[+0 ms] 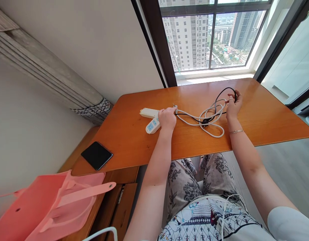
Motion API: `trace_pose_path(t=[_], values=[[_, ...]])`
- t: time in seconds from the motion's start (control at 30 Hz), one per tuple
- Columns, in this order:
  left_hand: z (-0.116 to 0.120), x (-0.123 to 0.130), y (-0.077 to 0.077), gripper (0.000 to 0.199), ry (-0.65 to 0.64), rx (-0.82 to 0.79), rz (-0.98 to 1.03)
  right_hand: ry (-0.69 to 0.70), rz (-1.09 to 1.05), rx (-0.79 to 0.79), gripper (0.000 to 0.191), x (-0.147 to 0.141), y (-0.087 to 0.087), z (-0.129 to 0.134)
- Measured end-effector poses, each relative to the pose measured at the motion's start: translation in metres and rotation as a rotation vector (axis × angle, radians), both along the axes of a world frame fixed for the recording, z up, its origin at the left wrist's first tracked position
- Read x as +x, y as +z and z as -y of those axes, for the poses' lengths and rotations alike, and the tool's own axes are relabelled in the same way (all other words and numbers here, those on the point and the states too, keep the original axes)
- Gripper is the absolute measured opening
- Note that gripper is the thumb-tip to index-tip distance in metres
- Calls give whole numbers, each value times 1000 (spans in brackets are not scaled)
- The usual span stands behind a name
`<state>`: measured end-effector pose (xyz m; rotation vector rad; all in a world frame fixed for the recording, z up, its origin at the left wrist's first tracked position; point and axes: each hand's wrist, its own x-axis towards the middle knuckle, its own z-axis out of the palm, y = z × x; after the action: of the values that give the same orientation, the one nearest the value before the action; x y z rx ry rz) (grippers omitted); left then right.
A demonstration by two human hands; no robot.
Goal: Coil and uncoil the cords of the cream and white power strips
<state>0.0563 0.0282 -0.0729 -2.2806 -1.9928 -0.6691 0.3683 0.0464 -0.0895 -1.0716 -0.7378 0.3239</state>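
Note:
My left hand is closed around the near end of a white power strip with blue sockets, lying on the wooden table. A second white strip sticks out behind it, and my fingers hide where the two meet. Just right of that hand shows a plug with metal prongs. My right hand, raised slightly above the tabletop, pinches a looped black cable. Between both hands lies a loosely coiled white cord, tangled with the black cable and a small black piece.
The brown wooden table spans the view beneath a window. A dark phone or tablet lies at its left corner. Lower left, a pink bag or cover with a strap sits beside wooden drawers. A gathered curtain hangs left.

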Motion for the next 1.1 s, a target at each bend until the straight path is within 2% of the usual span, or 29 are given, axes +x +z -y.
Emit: trace_pose_path(t=[0.1, 0.27, 0.4, 0.5, 0.6, 0.8, 0.93, 1.1], values=[[-2, -4, 3, 51, -56, -103, -135, 5, 1, -2, 41, -1, -1, 0], [-9, -13, 15, 48, -157, -59, -328, 19, 11, -14, 42, -3, -1, 1], [-35, -14, 31, 46, -279, 25, -338, 38, 31, -40, 42, -4, -4, 2], [-58, -9, 36, 46, -367, 64, -311, 46, 44, -45, 42, -5, -5, 2], [-75, 0, 31, 47, -431, 44, -308, 41, 64, -39, 42, -6, -6, 3], [-91, 15, 8, 43, -551, -1, -342, 31, 133, -27, 43, -8, -8, 5], [-94, 16, -1, 40, -560, -18, -283, 38, 140, -23, 44, -9, -7, 5], [-86, 8, 0, 49, -580, 36, -222, 41, 148, -36, 45, -9, -9, 4]])
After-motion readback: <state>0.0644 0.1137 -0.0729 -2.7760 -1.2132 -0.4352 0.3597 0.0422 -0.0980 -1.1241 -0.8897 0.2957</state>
